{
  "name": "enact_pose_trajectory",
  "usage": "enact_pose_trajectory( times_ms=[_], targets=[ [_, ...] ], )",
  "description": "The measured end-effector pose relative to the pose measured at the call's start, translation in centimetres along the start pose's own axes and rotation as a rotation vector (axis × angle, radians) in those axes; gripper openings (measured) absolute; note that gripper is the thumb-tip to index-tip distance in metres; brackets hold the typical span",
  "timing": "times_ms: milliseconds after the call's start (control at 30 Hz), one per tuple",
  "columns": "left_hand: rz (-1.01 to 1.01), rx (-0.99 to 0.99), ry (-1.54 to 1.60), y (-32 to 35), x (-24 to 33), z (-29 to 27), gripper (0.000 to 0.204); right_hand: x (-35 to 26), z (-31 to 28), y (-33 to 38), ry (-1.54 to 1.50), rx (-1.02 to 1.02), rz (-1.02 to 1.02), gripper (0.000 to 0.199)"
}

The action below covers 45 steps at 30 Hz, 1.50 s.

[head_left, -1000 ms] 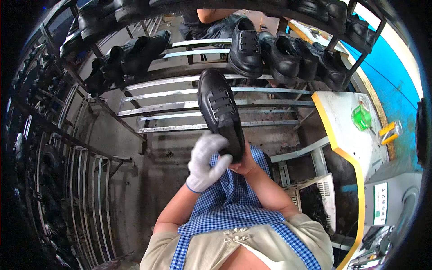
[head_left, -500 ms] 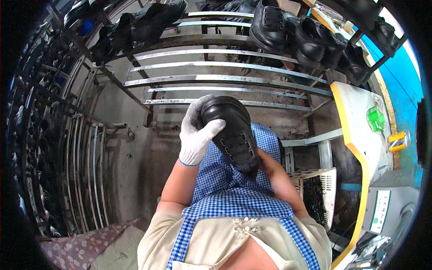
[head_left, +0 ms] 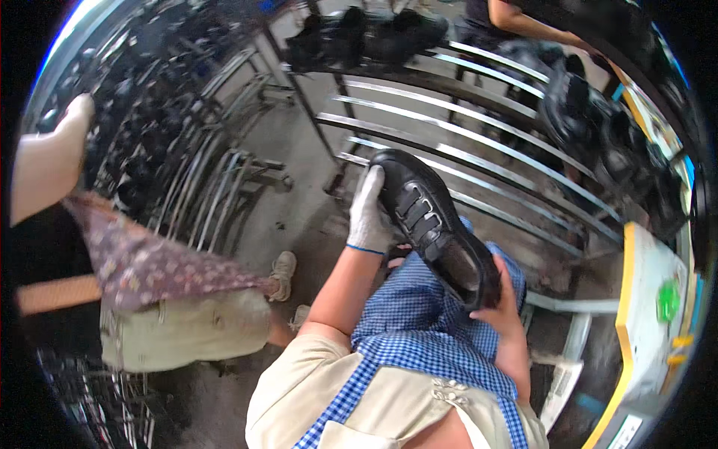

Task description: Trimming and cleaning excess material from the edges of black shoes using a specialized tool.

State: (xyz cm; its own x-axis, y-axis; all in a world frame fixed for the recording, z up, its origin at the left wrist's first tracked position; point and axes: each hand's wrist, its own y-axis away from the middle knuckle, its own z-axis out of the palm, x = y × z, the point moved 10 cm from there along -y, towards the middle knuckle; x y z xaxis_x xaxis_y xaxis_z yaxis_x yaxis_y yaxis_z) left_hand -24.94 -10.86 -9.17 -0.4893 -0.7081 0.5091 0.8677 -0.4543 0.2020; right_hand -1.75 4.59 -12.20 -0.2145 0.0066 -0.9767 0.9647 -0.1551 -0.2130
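Black shoe (head_left: pixel 422 213) held in the air before the blue checked apron (head_left: pixel 407 299), upper facing up, toe pointing to the upper left. The left hand (head_left: pixel 368 206), in a white glove with a blue cuff edge, is clamped on the side of the toe, its thumb along the upper; its other fingers are mostly hidden. The bare right hand (head_left: pixel 502 303) is clamped on the heel. Beyond the toe runs a rack of metal bars (head_left: pixel 374 129), with dark shoes (head_left: pixel 366 36) along its far left and more black shoes (head_left: pixel 572 105) at its right. Below lies a grey, stained floor (head_left: pixel 299 232). To the right stands a pale table (head_left: pixel 647 337) with a yellow edge, bearing a green object (head_left: pixel 668 301). At left, a co-worker in a flowered garment (head_left: pixel 161 258) stands near crowded shelving (head_left: pixel 142 112), blurred; another person's arm (head_left: pixel 523 22) shows at the top.
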Motion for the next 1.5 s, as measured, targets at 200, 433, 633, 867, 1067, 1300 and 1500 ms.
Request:
enact_pose_trajectory(
  times_ms=[200,433,633,867,1067,1300,1500],
  targets=[
    [-0.221,0.078,0.186,0.1,-4.5,-5.5,0.036,-2.8,-1.1,-1.8,0.104,0.267,0.006,0.11],
    [-0.202,0.163,-0.131,3.1,-6.0,-9.6,0.037,-4.7,-0.9,-4.4,-0.154,0.219,0.005,0.108],
    [-0.307,0.127,-0.086,4.0,-8.0,-11.2,0.036,-2.2,-2.2,-4.2,0.053,0.222,0.105,0.11],
    [-0.43,0.048,-0.116,4.0,-10.1,-12.0,0.041,-3.5,-0.7,-5.1,-0.065,0.218,-0.092,0.111],
    [-0.549,0.074,-0.183,3.8,-11.9,-13.1,0.041,-5.7,-0.2,-6.8,0.009,0.25,-0.165,0.11],
    [-0.609,0.014,-0.174,3.8,-12.8,-13.0,0.041,-4.3,-0.4,-8.2,0.02,0.269,-0.152,0.115],
    [-0.593,0.016,-0.211,6.0,-11.5,-10.6,0.042,-4.8,0.1,-7.9,0.083,0.229,-0.158,0.116]
  ],
)
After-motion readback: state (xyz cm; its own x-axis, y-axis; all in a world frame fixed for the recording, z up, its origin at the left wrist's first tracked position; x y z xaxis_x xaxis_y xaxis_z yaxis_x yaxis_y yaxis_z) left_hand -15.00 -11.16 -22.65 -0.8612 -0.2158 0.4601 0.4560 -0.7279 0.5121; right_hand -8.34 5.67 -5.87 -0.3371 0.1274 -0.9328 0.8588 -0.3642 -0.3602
